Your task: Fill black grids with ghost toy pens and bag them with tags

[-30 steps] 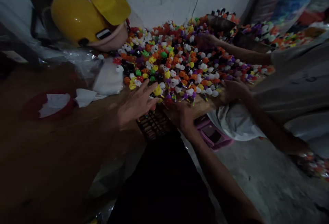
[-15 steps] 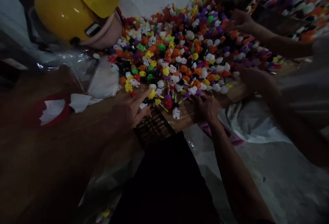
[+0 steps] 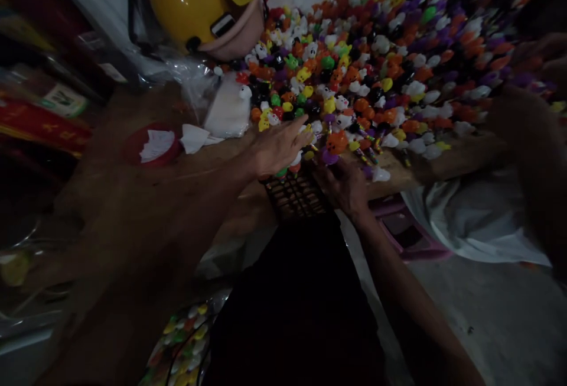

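My left hand (image 3: 279, 146) reaches over the near edge of a heap of small plastic animal-head toys (image 3: 328, 102) with coloured stems. Its fingers point forward, and a few toys, one green (image 3: 282, 171) and one white and red (image 3: 296, 160), show bunched under its palm. Close by on the right, my right hand (image 3: 345, 188) has its fingers curled at the edge of the heap. An orange cat-head toy (image 3: 336, 142) and a purple piece (image 3: 329, 157) stand at its fingertips; the grip is partly hidden and dim. Below both hands lies a dark slatted basket (image 3: 296, 197).
A yellow helmet (image 3: 186, 5) stands behind the heap. Clear plastic bags (image 3: 228, 108) and a red dish (image 3: 133, 146) with white paper slips lie on the left. At the right are another person's arm (image 3: 531, 132) and a pink stool (image 3: 407, 235). A bag of toys (image 3: 186, 339) is below.
The view has swung left, so the scene sits further right. My left hand has moved forward over the toys beside the basket. My right hand has come closer to it, at the orange cat-head toy.
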